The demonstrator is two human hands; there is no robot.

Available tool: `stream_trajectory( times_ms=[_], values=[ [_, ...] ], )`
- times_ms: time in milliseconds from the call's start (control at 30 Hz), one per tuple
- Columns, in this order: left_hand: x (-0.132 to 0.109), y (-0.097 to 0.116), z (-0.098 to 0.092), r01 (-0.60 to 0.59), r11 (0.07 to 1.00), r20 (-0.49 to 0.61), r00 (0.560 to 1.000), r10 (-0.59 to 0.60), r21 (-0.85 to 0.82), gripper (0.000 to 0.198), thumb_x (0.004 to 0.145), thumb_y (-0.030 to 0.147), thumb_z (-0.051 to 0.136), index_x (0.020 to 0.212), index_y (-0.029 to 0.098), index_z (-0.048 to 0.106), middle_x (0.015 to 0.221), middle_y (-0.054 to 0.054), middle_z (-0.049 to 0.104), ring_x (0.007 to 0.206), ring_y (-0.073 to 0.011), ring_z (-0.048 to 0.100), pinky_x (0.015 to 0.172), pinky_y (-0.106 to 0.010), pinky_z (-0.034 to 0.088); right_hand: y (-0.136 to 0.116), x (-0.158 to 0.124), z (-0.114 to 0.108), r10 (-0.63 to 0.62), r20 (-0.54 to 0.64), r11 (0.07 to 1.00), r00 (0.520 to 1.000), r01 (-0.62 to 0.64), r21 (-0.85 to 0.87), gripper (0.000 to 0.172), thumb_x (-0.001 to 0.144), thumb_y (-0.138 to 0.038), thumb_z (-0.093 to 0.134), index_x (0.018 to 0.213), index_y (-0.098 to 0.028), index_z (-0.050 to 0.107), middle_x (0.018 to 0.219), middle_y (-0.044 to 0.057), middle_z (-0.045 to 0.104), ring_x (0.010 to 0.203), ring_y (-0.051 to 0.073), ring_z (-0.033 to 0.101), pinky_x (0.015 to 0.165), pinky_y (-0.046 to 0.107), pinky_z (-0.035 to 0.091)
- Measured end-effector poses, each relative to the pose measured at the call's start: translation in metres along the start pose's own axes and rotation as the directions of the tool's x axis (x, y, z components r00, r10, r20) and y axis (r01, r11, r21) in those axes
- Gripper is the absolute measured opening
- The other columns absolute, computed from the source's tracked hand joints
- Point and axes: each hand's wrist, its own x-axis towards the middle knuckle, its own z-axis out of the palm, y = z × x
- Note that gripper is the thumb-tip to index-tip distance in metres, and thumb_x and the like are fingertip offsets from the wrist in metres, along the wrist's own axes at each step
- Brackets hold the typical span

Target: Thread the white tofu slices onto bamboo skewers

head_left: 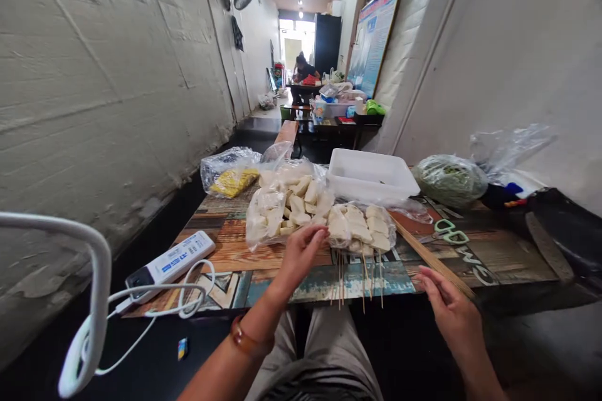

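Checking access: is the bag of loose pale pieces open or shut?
Open: the clear bag is spread, pale pieces showing bare in its middle.

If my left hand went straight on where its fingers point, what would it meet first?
Probably the skewered white pieces just past the left hand, though its height above them is unclear.

Patterned table [226, 244] beneath pale bagged chunks [298, 205], white tub [371, 188], scissors [449, 233]

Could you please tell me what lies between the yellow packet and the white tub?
The head view shows a bag of pale pieces there.
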Motion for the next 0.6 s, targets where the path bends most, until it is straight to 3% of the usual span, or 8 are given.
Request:
stream_trajectory(
  times_ms=[67,133,300,467,600],
  values=[
    [-0.011,-0.002,-0.005,0.081,0.991,0.002,0.997,-0.081,-0.109,0.031,0.087,0.042,0.058,0.092,0.014,0.071,0.086,-0.008,0.074,0.081,-0.0200,0.068,0.077,-0.031,0.053,0.014,0.022,-0.006,-0.056,-0.035,0.995,0.998,0.053,-0.081,0.040,0.091,-0.049,0.048,0.112,-0.020,0.067,0.113,0.010,0.073,0.100,0.027,0.069,0.090,0.041,0.052],
    [-0.021,-0.002,-0.003,0.126,0.976,0.023,0.992,-0.124,-0.175,0.031,0.085,0.043,0.060,0.089,0.014,0.071,0.080,-0.007,0.073,0.074,-0.0178,0.066,0.072,-0.028,0.052,0.024,0.045,-0.007,-0.127,0.003,0.980,0.992,0.126,-0.152,0.040,0.090,-0.045,0.047,0.113,-0.019,0.066,0.114,0.012,0.071,0.097,0.028,0.068,0.090,0.043,0.051],
    [-0.035,-0.001,0.010,0.191,0.949,0.089,0.981,-0.174,-0.251,0.032,0.081,0.044,0.064,0.084,0.012,0.070,0.073,-0.005,0.070,0.067,-0.0154,0.062,0.067,-0.026,0.049,0.038,0.087,0.010,-0.215,0.084,0.931,0.973,0.230,-0.284,0.038,0.085,-0.039,0.050,0.110,-0.015,0.067,0.117,0.019,0.067,0.111,0.036,0.059,0.096,0.050,0.042],
    [-0.046,-0.006,0.011,0.201,0.938,0.110,0.978,-0.176,-0.282,0.035,0.081,0.046,0.063,0.084,0.012,0.070,0.074,-0.005,0.069,0.067,-0.0151,0.061,0.066,-0.026,0.048,0.040,0.090,0.020,-0.157,0.082,0.940,0.984,0.174,-0.295,0.022,0.082,-0.035,0.053,0.088,-0.019,0.067,0.090,0.014,0.068,0.092,0.032,0.063,0.086,0.045,0.044],
    [-0.052,-0.007,0.006,0.209,0.940,0.101,0.977,-0.189,-0.271,0.036,0.082,0.047,0.062,0.084,0.012,0.070,0.074,-0.005,0.069,0.068,-0.0152,0.061,0.068,-0.027,0.048,0.031,0.086,0.007,-0.048,0.000,0.986,0.999,0.047,-0.160,0.013,0.076,-0.035,0.056,0.074,-0.022,0.057,0.082,0.010,0.064,0.092,0.032,0.061,0.084,0.046,0.044]
  ],
)
